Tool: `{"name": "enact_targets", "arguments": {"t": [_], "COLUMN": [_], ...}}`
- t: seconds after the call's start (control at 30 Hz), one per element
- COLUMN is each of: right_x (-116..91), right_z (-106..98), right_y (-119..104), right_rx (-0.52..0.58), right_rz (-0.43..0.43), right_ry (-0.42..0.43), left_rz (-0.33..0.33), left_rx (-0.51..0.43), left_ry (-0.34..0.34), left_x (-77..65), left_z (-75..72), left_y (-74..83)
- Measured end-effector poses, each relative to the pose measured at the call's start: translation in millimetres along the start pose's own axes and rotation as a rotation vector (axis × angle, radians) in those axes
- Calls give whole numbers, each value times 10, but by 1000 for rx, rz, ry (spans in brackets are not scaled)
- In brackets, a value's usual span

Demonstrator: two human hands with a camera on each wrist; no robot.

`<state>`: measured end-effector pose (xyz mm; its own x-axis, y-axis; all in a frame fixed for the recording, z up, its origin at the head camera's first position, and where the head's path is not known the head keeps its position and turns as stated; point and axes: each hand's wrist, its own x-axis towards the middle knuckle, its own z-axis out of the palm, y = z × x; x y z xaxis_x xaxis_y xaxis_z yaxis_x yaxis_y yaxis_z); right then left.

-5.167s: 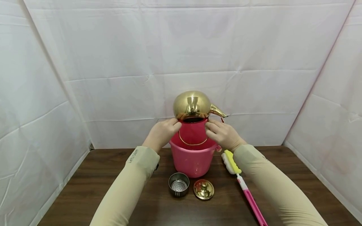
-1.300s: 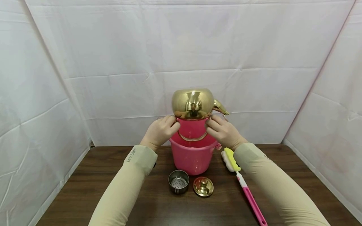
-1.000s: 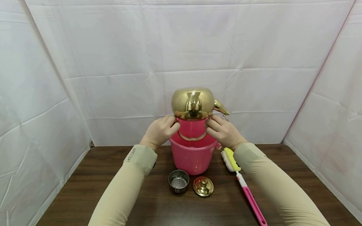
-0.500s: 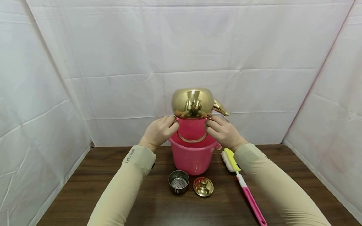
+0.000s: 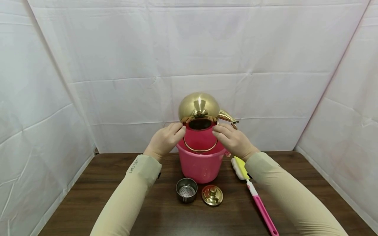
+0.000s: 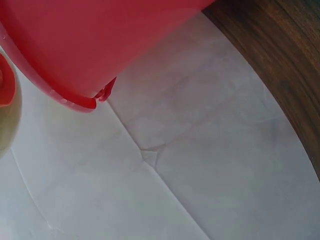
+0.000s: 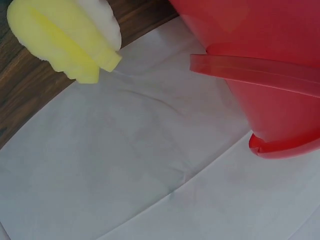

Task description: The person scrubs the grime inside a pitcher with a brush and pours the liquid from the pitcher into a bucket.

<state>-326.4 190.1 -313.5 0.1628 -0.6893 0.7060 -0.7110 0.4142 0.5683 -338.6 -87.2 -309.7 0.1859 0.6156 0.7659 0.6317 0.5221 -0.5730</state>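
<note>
In the head view, a shiny gold teapot (image 5: 198, 105) is held over the pink bucket (image 5: 201, 167), tipped so its dark round mouth faces me. Its spout (image 5: 226, 116) points right, and the thin bail handle (image 5: 200, 150) hangs down in front of the bucket's inside. My left hand (image 5: 165, 139) pinches the teapot at the left end of the handle. On the other side, my right hand (image 5: 233, 139) grips by the right end, near the spout's base; its fingertips are partly hidden. Neither hand shows in its own wrist view.
A metal strainer (image 5: 186, 190) and the gold lid (image 5: 212, 195) lie in front of the bucket on the dark wooden table (image 5: 97, 196). To the right lies a sponge brush (image 5: 261, 209) with a pink handle. White sheeting (image 5: 118, 98) encloses the back and sides.
Over the last half second the teapot has tilted so its mouth turns toward me, and the bail handle hangs slightly lower. A similar tilt shows in the oldest frame. Strainer, lid, brush and bucket stay put.
</note>
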Motion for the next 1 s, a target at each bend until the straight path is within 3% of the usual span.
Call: {"name": "enact_targets", "arguments": {"t": [0.67,1.0], "right_x": [48,72], "right_z": [8,1], "right_y": [-104,-115], "right_rx": [86,58], "right_rz": [170,158], "right_ry": [-5,52], "left_rz": [-132,-196], "left_rx": [-75,-64], "left_ry": [-13,-28], "left_x": [-101,-79], "left_z": [-30,-48], "left_y": [52,109]}}
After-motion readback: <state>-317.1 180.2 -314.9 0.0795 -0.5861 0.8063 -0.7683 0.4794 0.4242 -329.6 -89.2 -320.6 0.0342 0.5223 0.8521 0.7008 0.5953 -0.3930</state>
